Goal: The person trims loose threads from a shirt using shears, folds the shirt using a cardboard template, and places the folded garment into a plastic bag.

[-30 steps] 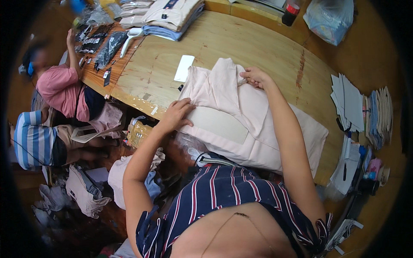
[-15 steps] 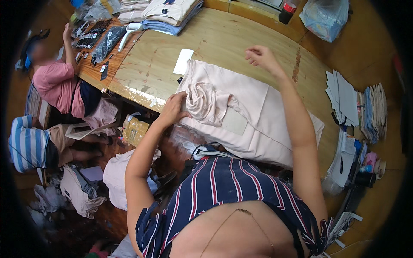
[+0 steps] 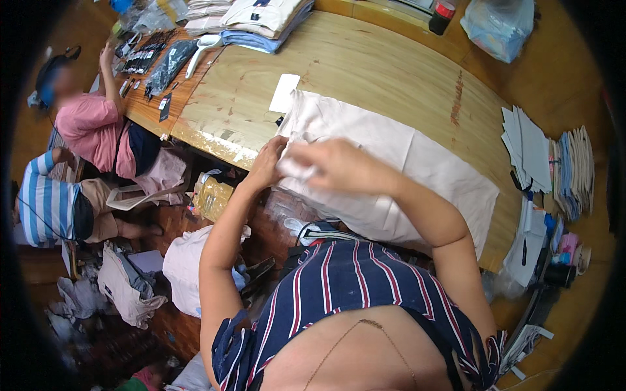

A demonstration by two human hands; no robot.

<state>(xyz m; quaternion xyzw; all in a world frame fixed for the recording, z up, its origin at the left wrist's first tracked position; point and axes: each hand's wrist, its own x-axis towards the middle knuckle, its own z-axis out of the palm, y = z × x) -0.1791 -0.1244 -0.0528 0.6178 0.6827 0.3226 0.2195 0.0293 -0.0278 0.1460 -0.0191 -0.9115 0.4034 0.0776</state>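
Observation:
A pale pink garment (image 3: 417, 169) lies spread flat across the near half of a wooden table (image 3: 365, 72). My left hand (image 3: 267, 163) grips the garment's near left corner at the table edge. My right hand (image 3: 329, 163), blurred by motion, is close beside it, pinching a bunched bit of the same cloth. A white card (image 3: 285, 92) lies on the table just beyond the garment's far left corner.
Folded shirts (image 3: 261, 19) are stacked at the far left of the table, a plastic bag (image 3: 499, 29) at the far right. Flat paper sheets (image 3: 531, 150) and cloth stacks (image 3: 574, 169) lie on the right. Two seated people (image 3: 85, 130) are on the left by dark packets (image 3: 156, 55).
The garment went from folded to spread flat. My right hand swung from the far edge back to the near left corner beside my left hand.

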